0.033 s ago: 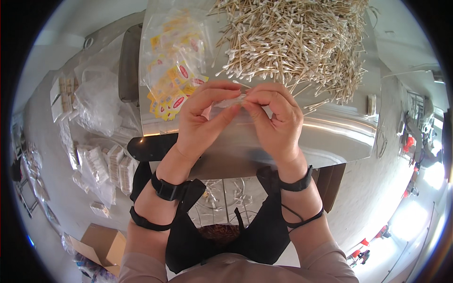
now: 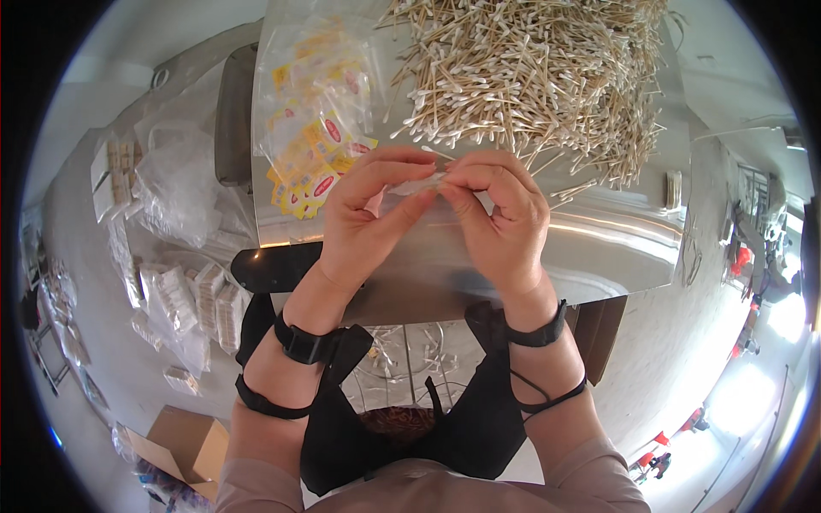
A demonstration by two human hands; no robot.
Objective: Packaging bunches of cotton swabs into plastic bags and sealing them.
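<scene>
Over the front part of the metal table, my left hand and my right hand meet, fingertips close together. Between them is a small, thin, clear plastic bag. The left hand pinches it between thumb and fingers, while the right thumb and index finger grip its edge. My fingers cover much of the bag, so its contents cannot be made out. Just beyond the hands lies a large heap of wooden cotton swabs. Clear packets with yellow and red printed cards are spread left of the heap.
A small bundle of swabs lies at the table's right edge. On the floor to the left are plastic bags, several packed swab bundles and an open cardboard box. A dark stool-like object stands against the table's left side.
</scene>
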